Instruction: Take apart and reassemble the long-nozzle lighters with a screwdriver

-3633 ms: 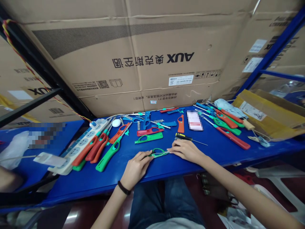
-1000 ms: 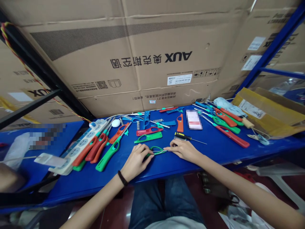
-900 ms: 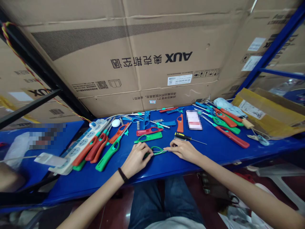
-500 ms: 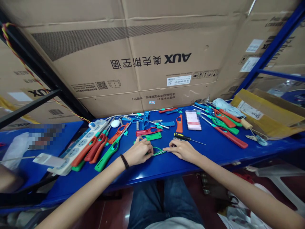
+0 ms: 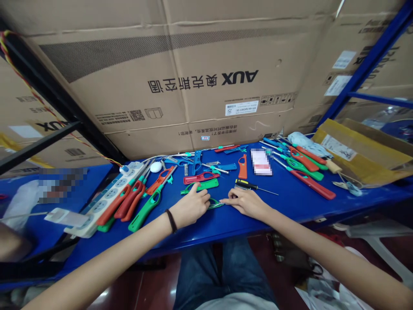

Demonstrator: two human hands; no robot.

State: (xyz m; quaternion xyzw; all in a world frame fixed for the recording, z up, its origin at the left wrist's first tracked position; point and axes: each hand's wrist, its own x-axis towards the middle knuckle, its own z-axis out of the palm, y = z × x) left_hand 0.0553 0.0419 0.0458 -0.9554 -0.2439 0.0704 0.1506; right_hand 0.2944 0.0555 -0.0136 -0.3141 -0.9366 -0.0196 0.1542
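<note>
My left hand (image 5: 189, 207) lies knuckles-up on the blue table (image 5: 290, 202), a black band on its wrist. Its bent fingers reach forward and close on the near end of a green lighter handle shell (image 5: 204, 185). My right hand (image 5: 247, 202) rests flat-ish beside it, and its fingertips pinch the right end of a thin green loop-shaped part (image 5: 214, 203) lying between the two hands. The loop's left end is hidden under my left hand. A black-and-yellow screwdriver (image 5: 247, 185) lies just beyond my right hand.
Several red, green and blue long-nosed lighters and shells (image 5: 145, 206) are spread over the table, more at the right (image 5: 309, 178). A white power strip (image 5: 109, 196) lies left. A big cardboard box (image 5: 193, 77) walls the back; a yellow carton (image 5: 361, 159) sits right.
My left hand has slid forward from the loop part's left end to the green handle shell, and the forearm has stretched out. The right hand has stayed on the loop.
</note>
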